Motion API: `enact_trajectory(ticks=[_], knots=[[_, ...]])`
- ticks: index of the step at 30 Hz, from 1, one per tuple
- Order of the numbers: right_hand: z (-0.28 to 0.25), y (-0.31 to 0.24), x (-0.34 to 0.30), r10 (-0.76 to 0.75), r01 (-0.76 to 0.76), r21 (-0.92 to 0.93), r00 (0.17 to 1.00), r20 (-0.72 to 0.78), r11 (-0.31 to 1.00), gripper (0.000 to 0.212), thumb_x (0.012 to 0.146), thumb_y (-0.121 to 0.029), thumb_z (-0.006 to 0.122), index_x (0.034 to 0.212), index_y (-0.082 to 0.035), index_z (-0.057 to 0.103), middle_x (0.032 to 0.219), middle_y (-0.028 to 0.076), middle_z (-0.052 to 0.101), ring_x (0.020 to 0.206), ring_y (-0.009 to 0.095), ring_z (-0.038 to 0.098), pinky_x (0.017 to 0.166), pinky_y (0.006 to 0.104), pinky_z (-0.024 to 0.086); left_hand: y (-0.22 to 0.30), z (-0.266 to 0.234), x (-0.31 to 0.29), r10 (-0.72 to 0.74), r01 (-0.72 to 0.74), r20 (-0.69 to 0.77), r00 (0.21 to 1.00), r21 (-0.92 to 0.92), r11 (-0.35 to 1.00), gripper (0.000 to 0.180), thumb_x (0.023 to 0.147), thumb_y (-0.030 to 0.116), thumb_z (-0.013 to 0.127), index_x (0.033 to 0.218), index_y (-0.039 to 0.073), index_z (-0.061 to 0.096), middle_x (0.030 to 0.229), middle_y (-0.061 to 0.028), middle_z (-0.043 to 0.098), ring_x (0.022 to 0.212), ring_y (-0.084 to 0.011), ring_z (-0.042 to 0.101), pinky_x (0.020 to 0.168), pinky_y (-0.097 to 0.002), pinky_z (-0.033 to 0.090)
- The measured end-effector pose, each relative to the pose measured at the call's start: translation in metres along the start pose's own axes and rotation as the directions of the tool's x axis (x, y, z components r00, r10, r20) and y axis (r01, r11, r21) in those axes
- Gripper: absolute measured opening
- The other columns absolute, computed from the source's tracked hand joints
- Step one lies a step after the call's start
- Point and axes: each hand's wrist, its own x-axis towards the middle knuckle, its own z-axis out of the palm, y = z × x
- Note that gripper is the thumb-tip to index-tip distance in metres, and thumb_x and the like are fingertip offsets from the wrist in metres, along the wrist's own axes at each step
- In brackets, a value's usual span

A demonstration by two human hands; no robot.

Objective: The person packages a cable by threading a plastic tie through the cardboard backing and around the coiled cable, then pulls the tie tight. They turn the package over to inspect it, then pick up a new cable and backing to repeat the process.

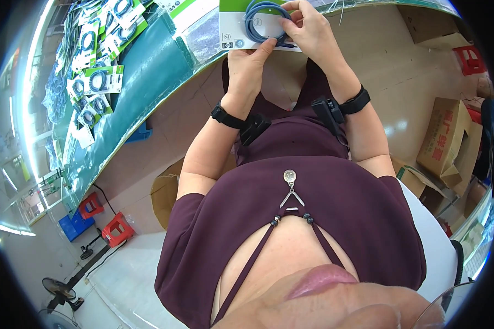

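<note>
A coiled blue cable (251, 23) lies against a white and green packaging card (229, 28) at the top of the view. My left hand (246, 64) grips the card's lower edge, its thumb pressed up by the coil and its other fingers hidden behind. On the coil's right side, my right hand (312, 32) pinches the blue cable between thumb and fingers. A dark cable end (286, 45) shows below the coil, near the left thumb. Each wrist wears a black strap with a small dark device.
Carded blue cables (99, 79) are heaped on the green-topped table (153, 57) at the left. Cardboard boxes (444, 137) and a red stool (470, 60) stand on the floor at right. Red stools (117, 229) and a blue bin (76, 225) are at lower left.
</note>
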Motion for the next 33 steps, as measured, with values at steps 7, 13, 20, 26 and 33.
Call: enact_trajectory(ticks=[7, 13, 20, 26, 33], knots=[[0.000, 0.001, -0.004, 0.148, -0.101, -0.371, 0.984, 0.099, 0.923, 0.026, 0.082, -0.014, 0.068, 0.095, 0.004, 0.054, 0.084, 0.025, 0.061, 0.079, 0.037, 0.062, 0.066, 0.0419, 0.048, -0.014, -0.002, 0.003, 0.146, -0.151, -0.079, 0.986, -0.073, 0.986, 0.032, 0.081, -0.005, 0.068, 0.111, -0.001, 0.059, 0.103, -0.0058, 0.065, 0.092, -0.0125, 0.062, 0.081, -0.0247, 0.050], [0.002, 0.015, -0.004, 0.506, -0.488, -0.138, 0.845, 0.172, 0.862, 0.020, 0.084, -0.012, 0.068, 0.096, 0.001, 0.059, 0.080, 0.012, 0.067, 0.073, 0.022, 0.067, 0.067, 0.0320, 0.052, -0.021, 0.001, 0.001, 0.171, -0.166, -0.057, 0.984, 0.085, 0.982, 0.031, 0.082, -0.004, 0.068, 0.112, 0.000, 0.059, 0.103, -0.0053, 0.065, 0.091, -0.0126, 0.062, 0.082, -0.0245, 0.049], [0.000, 0.017, -0.004, 0.442, -0.332, -0.400, 0.869, 0.221, 0.854, 0.025, 0.083, -0.013, 0.067, 0.103, 0.001, 0.060, 0.083, 0.011, 0.066, 0.083, 0.025, 0.067, 0.072, 0.0348, 0.052, -0.023, -0.011, 0.005, 0.062, -0.062, -0.005, 0.998, -0.107, 0.992, 0.029, 0.083, -0.003, 0.068, 0.110, 0.001, 0.060, 0.103, -0.0049, 0.065, 0.091, -0.0135, 0.063, 0.082, -0.0254, 0.050], [-0.011, 0.049, 0.004, 0.186, -0.114, -0.310, 0.959, 0.212, 0.944, 0.026, 0.085, -0.022, 0.066, 0.091, 0.002, 0.058, 0.077, 0.021, 0.062, 0.071, 0.035, 0.062, 0.062, 0.0413, 0.047, -0.021, -0.005, 0.002, -0.098, 0.095, -0.002, 0.995, -0.226, 0.970, 0.025, 0.083, -0.003, 0.068, 0.107, 0.003, 0.062, 0.103, -0.0061, 0.066, 0.091, -0.0160, 0.064, 0.082, -0.0301, 0.052], [-0.032, 0.009, 0.008, 0.089, -0.093, -0.336, 0.996, -0.028, 0.937, 0.027, 0.088, -0.025, 0.064, 0.091, 0.001, 0.059, 0.071, 0.015, 0.062, 0.063, 0.032, 0.061, 0.058, 0.0382, 0.048, -0.017, -0.015, 0.001, -0.193, 0.192, 0.029, 0.981, -0.329, 0.925, 0.021, 0.085, -0.002, 0.065, 0.106, 0.004, 0.062, 0.102, -0.0055, 0.066, 0.092, -0.0168, 0.064, 0.083, -0.0322, 0.053]])
